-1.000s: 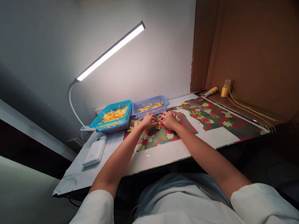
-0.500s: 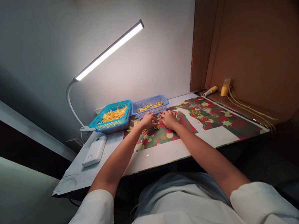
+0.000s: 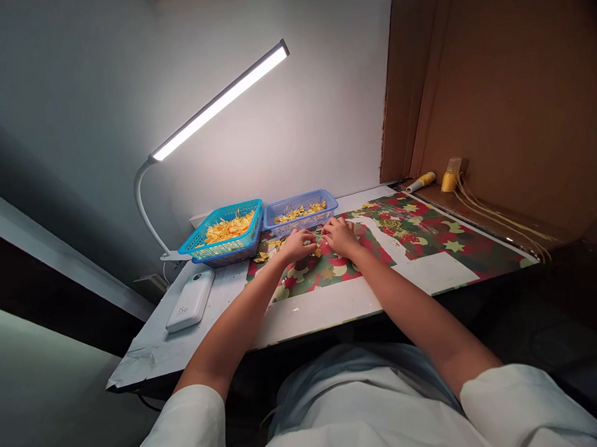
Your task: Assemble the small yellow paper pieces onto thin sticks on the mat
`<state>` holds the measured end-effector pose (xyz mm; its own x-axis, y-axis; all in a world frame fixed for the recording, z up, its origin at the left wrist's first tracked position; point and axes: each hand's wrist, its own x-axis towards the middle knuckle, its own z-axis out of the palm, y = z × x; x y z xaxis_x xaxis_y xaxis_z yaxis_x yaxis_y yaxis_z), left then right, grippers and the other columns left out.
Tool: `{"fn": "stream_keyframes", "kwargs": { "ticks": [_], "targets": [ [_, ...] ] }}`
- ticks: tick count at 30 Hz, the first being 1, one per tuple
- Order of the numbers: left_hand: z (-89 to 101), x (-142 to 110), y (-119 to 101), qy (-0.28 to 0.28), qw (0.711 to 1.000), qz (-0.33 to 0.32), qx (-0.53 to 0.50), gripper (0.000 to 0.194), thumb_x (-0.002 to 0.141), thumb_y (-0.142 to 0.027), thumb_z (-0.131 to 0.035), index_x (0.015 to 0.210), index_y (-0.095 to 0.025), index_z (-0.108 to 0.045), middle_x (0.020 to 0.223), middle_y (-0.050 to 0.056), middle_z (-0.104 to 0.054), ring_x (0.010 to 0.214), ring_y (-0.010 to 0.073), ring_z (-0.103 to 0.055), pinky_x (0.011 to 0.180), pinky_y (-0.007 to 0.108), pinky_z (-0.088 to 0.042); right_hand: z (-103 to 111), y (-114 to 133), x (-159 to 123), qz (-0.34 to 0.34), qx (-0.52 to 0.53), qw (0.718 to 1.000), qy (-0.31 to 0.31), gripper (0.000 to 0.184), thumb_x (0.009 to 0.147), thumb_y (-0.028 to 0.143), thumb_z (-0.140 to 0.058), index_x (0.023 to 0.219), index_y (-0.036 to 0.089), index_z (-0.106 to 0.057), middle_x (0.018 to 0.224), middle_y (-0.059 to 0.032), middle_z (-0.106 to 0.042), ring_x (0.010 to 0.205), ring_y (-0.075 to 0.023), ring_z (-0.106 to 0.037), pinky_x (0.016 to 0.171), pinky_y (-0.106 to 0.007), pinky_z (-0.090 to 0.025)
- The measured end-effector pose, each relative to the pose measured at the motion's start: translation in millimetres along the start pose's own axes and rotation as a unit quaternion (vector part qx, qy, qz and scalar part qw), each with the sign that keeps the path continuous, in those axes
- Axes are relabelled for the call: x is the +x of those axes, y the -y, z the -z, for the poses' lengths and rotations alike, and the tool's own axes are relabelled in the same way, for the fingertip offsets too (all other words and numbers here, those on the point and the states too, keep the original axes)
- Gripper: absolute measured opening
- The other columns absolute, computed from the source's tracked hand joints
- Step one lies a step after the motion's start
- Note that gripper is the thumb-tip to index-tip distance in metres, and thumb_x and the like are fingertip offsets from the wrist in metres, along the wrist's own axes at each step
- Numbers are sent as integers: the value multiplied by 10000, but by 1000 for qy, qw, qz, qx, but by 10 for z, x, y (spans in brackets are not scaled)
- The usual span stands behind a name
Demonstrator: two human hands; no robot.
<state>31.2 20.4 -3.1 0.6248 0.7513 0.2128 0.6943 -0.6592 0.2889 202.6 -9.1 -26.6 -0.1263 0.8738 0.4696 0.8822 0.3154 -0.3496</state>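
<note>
My left hand [image 3: 299, 245] is closed, with its fingers curled above a patterned red and green sheet [image 3: 326, 273]. Just beneath its fingertips shows a bit of gold ribbon [image 3: 317, 250]. My right hand [image 3: 340, 236] faces it, fingers bent and pinched together, a small gap from the left. Whatever is between the fingers is too small to make out. Small gold ribbon bows [image 3: 263, 256] lie on the sheet left of my left hand. Behind the hands, a purple-blue basket [image 3: 272, 205] holds more gold ribbon pieces [image 3: 300, 212].
A turquoise basket [image 3: 192, 242] of yellow ribbon strips stands at the back left, stacked on another basket. A white power bank [image 3: 190, 301] lies in front of it. A lit lamp [image 3: 222, 101] leans overhead. Cardboard [image 3: 502, 93], yellow cords [image 3: 503, 216] and a small yellow-filled container [image 3: 450, 177] are at right.
My left hand has turned slightly and lowered a little, and my right hand has risen slightly, its fingers drawn closer together. The baskets and ribbons stay where they were.
</note>
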Motion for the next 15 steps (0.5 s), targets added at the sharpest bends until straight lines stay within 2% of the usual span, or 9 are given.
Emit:
{"fn": "stream_keyframes", "kwargs": {
  "ticks": [7,15],
  "targets": [
    [-246,-103,-70,-102,992,64,-47,217,768,-291,-482,660,-191,-641,837,25,-641,873,191,-533,896,364,-370,31,-4,-18,12,2,1000,8,164,875,251,-496,893,222,-657,1064,-67,-584,1017,-233,-437,855,-390,-324],
    [-282,-165,-160,-127,984,109,-61,246,749,-270,-487,542,-163,-566,687,15,-562,754,165,-494,867,353,-355,80,-41,-63,35,-43,998,21,145,869,236,-503,857,237,-648,1081,-53,-577,1012,-225,-427,834,-378,-295]
  ]
}}
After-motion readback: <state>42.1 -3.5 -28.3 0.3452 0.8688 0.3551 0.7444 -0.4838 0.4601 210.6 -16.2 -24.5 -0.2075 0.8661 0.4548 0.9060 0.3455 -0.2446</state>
